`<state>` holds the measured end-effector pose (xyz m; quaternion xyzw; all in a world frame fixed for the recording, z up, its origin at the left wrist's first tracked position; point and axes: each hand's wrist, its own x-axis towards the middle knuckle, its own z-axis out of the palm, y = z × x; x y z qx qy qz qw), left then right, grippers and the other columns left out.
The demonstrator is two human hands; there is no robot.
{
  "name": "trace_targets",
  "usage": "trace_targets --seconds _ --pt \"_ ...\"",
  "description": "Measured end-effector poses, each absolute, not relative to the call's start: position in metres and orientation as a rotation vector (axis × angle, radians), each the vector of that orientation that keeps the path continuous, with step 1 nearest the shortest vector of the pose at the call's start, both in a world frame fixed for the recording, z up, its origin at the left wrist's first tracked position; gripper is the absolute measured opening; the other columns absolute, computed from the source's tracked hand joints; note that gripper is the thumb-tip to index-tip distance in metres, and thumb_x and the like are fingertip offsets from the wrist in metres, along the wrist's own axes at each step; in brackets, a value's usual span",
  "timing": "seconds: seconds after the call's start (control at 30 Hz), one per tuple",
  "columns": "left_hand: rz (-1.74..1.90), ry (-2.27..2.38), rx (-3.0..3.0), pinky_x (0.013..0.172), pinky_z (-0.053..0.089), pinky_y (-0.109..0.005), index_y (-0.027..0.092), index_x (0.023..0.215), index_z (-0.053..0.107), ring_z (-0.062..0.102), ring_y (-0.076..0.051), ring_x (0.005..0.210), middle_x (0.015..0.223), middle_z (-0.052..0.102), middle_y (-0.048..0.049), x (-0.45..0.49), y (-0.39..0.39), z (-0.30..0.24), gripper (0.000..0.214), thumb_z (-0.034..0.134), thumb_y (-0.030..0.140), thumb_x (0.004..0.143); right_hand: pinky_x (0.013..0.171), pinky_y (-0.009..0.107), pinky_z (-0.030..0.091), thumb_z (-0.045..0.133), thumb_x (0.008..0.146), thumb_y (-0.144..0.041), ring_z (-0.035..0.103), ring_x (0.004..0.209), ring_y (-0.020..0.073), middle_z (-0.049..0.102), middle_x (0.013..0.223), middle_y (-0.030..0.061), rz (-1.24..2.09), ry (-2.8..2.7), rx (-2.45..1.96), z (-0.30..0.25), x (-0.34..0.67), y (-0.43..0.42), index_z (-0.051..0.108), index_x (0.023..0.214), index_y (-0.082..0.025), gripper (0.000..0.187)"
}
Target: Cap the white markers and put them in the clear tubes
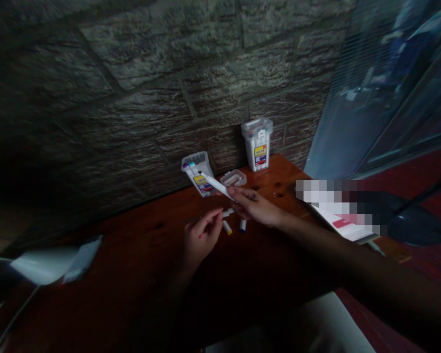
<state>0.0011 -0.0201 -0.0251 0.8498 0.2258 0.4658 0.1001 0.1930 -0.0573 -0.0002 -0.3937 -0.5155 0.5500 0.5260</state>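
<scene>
Left hand (204,235): nearest, raised over the desk (279,171), fingers curled, thumb and fingertips drawn together. Whether anything small was pinched there could not be told. Its fingertips were just beside some white bits (228,212), probably caps. A yellow-ended piece (227,227) and a blue-ended piece (243,225) lay on the desk, between hands and near edge.

Right hand (253,203): closed on the marker (217,186), thumb and fingers around the rear end. Marker was held above the desk, uncapped, dark tip aimed at the far edge and leftward, in front of the lidless tub as viewed.

Handling, judged: light, stiff plastic barrel, smooth, so slip or roll likely if pinched loosely. Barrel not fragile; tip rated as the weak spot, soft and easily mashed, inky too. Best hold: mid-barrel, thumb against two fingers, tip left untouched. Rear hold as seen judged workable, though leverage at the tip end was long. Caps would be fiddly: short, light, fingertips only.

Farther out: lidless tub (206,187) was stood by the far edge, tilted in view, purple end (185,165) and teal end (191,163) showing inside. Clear lid (233,177) was set to its right. Lidded tub (257,144), packed with markers, was parked upright near the far right corner.
</scene>
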Motion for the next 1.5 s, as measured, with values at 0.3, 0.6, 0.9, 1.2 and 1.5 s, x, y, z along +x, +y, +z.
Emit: trace_targets --seconds 0.3,0.6,0.9,1.2,1.5 --pt "1.309 0.763 2.375 0.055 0.048 -0.017 0.017 0.101 0.074 0.062 -0.008 0.05 0.062 0.069 0.0017 -0.0007 -0.0134 -0.0322 0.014 0.065 0.021 0.091 0.04 0.018 0.013 0.055 0.091 -0.034 0.019 0.043 0.0041 0.041 0.064 -0.0076 1.629 -0.85 -0.734 0.009 0.1938 -0.058 0.06 0.106 -0.018 0.022" --pt "1.232 0.765 2.367 0.055 0.047 -0.018 0.016 0.099 0.074 0.061 -0.008 0.05 0.06 0.068 0.0015 0.0005 -0.0135 -0.0299 0.015 0.064 0.024 0.091 0.039 0.02 0.012 0.065 0.09 -0.043 0.025 0.044 0.0027 0.051 0.068 -0.0037 1.517 -0.87 -0.853 0.0072 0.1948 -0.0568 0.067 0.098 -0.015 0.03" --pt "1.207 0.776 2.318 0.056 0.047 -0.017 0.016 0.1 0.074 0.061 -0.008 0.052 0.064 0.069 0.0006 0.0007 -0.013 -0.0314 0.017 0.063 0.025 0.092 0.036 0.019 0.008 0.066 0.083 -0.061 0.017 0.037 0.0029 0.034 0.051 -0.0111 1.491 -0.859 -0.902 0.0074 0.1968 -0.0555 0.067 0.095 -0.019 0.044" --pt "1.203 0.785 2.329 0.055 0.047 -0.017 0.016 0.096 0.074 0.06 -0.008 0.049 0.058 0.066 0.002 0.002 -0.0143 -0.0275 0.018 0.061 0.028 0.093 0.035 0.022 0.012 0.069 0.078 -0.064 0.029 0.037 0.0035 0.048 0.053 -0.0058 1.373 -0.994 -1.016 0.0098 0.193 -0.0583 0.065 0.072 -0.017 0.047" --pt "1.188 0.759 2.299 0.055 0.048 -0.017 0.016 0.093 0.074 0.061 -0.009 0.051 0.06 0.069 0.0014 0.0043 -0.0179 -0.026 0.016 0.064 0.028 0.091 0.04 0.021 0.024 0.067 0.087 -0.046 0.035 0.044 0.0042 0.053 0.066 -0.0044 1.321 -0.887 -0.882 0.0061 0.1939 -0.0527 0.067 0.085 -0.018 0.028"
